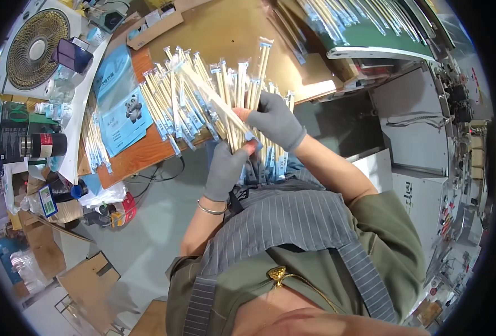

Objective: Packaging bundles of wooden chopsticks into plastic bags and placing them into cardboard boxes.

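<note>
My left hand, in a grey glove with bare fingertips, is closed on the lower end of a wrapped pair of chopsticks. Higher up, my right hand, gloved likewise, closes around chopstick packets, its thumb against them. The pair slants up and left over the pile. Each packet is a transparent sleeve with a blue printed end. A loose heap of such wrapped chopsticks lies on the table just beyond my hands, and more packets hang by my lap at the table edge. Exactly how many my fingers hold is hidden.
Blue printed bags lie on the wooden table at left, beside more packets. A green conveyor belt carries packets at the far right. A fan and a dark thermos stand left; grey machine cabinets stand right.
</note>
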